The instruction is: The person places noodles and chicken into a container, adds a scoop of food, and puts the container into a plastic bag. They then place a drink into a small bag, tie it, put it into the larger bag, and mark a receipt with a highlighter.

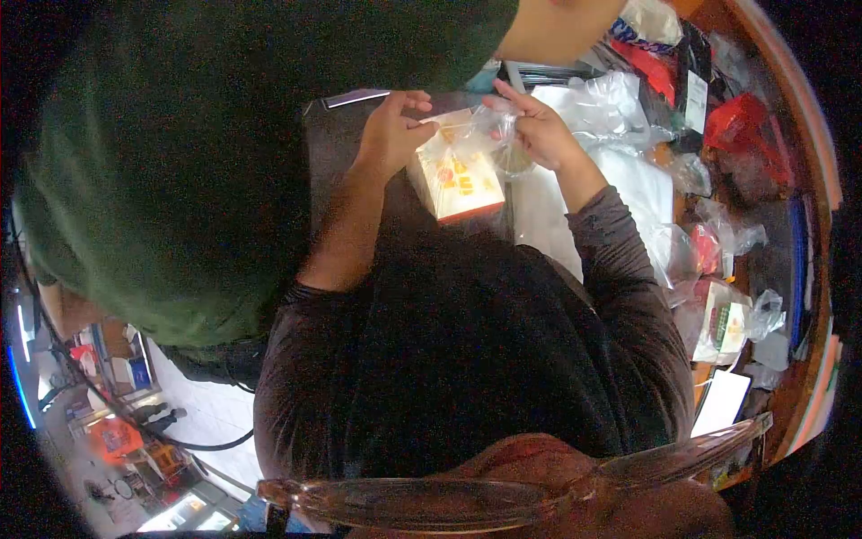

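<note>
A white printed box (460, 184) with yellow-orange markings and a red lower edge sits inside a clear plastic bag (480, 126), on a dark surface in front of my body. My left hand (395, 130) is at the box's upper left corner. Its fingers are half curled, with a gap between them and the thumb, and the thumb tip is close to the box. On the other side, my right hand (539, 130) has the bag's gathered plastic between thumb and fingers, its index finger stretched out. Glare on the plastic hides exactly where the fingertips touch.
A person in a green shirt (180, 180) stands close on the left. White plastic sheets (633, 184), red bags (745, 130) and a bagged carton (723, 319) crowd the table on the right, beside a white phone-like rectangle (723, 400). Glasses (431, 501) cross the bottom.
</note>
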A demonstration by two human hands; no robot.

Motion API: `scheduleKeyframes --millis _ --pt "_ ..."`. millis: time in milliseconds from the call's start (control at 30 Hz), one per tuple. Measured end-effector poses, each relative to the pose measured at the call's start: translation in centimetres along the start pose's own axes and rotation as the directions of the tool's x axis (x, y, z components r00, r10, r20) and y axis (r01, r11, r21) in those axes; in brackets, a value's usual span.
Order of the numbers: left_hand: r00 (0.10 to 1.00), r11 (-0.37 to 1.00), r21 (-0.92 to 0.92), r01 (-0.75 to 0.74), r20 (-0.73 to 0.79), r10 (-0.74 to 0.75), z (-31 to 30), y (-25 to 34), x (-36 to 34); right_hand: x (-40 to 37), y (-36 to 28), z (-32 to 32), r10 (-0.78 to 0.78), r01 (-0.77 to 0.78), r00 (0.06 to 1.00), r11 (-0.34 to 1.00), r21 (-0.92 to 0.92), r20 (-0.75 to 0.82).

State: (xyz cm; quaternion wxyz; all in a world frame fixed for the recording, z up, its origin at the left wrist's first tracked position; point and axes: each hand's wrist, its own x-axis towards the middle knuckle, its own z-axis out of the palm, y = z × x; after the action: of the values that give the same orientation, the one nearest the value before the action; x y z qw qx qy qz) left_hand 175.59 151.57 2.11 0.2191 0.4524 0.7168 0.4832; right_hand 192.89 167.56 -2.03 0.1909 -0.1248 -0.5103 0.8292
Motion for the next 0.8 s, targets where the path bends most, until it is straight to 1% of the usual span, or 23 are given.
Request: scheduleKeyframes --millis 33,100,133,200,233,300,333,433,500,533,600,633,667,733,800 --pt "0.999 1.000 -0.014 -0.028 0.028 0.028 0.3 -0.2 0.2 -0.1 -0.1 0.2 -0.007 0.006 1.000 1.000 0.011 0.010" --pt "0.993 0.996 -0.045 -0.078 0.080 0.082 1.1 -1.1 0.6 -0.3 -0.3 0.5 0.019 -0.019 1.000 0.999 -0.050 0.014" --pt "0.992 0.995 -0.046 -0.092 0.083 0.095 1.6 -0.6 0.5 -0.5 -0.7 0.7 0.032 -0.030 0.999 0.996 -0.081 0.017" --pt "0.988 0.992 -0.046 -0.122 0.088 0.125 2.7 0.7 0.5 -0.8 -1.8 1.0 0.054 -0.044 0.998 0.923 -0.381 0.014" --pt "0.987 0.984 -0.116 -0.138 0.063 0.146 3.4 0.6 0.6 -1.0 -2.2 1.1 0.062 -0.048 0.998 0.853 -0.519 0.010" --pt "0.982 0.951 -0.254 -0.177 0.010 0.186 4.8 0.0 1.2 -0.9 -1.9 0.6 0.058 -0.039 0.998 0.795 -0.606 0.013" --pt "0.982 0.954 -0.243 -0.177 0.014 0.186 5.2 0.5 1.2 -0.9 -1.9 0.5 0.057 -0.035 0.998 0.762 -0.646 0.013" --pt "0.980 0.963 -0.199 -0.182 0.044 0.195 5.9 1.4 1.3 -1.4 -1.7 0.6 -0.065 0.095 0.995 0.593 -0.799 0.070" --pt "0.974 0.968 -0.156 -0.196 0.087 0.211 6.3 1.5 1.5 -2.0 -1.5 1.4 -0.143 0.111 0.989 0.525 -0.844 0.041" --pt "0.966 0.966 -0.086 -0.243 0.066 0.249 6.4 1.8 1.3 -2.2 -1.4 1.8 -0.184 0.117 0.983 0.489 -0.864 0.029" --pt "0.944 0.943 0.058 -0.328 0.037 0.327 6.7 2.5 1.0 -2.7 -2.0 2.5 -0.158 0.046 0.987 0.347 -0.937 -0.010" --pt "0.953 0.953 0.030 -0.303 0.028 0.302 6.8 2.6 0.9 -2.8 -2.1 2.7 -0.146 0.009 0.989 0.272 -0.962 -0.032" --pt "0.948 0.947 0.046 -0.319 0.024 0.319 7.0 2.6 0.8 -2.8 -1.7 2.3 -0.260 0.090 0.965 0.161 -0.983 0.046" --pt "0.940 0.937 0.077 -0.341 0.028 0.340 7.2 2.6 0.7 -2.8 -1.0 1.8 -0.446 0.208 0.866 -0.089 -0.974 0.226" --pt "0.936 0.930 0.106 -0.352 0.043 0.350 7.4 2.4 0.6 -3.5 -1.2 2.2 -0.398 0.103 0.904 -0.152 -0.983 0.156"
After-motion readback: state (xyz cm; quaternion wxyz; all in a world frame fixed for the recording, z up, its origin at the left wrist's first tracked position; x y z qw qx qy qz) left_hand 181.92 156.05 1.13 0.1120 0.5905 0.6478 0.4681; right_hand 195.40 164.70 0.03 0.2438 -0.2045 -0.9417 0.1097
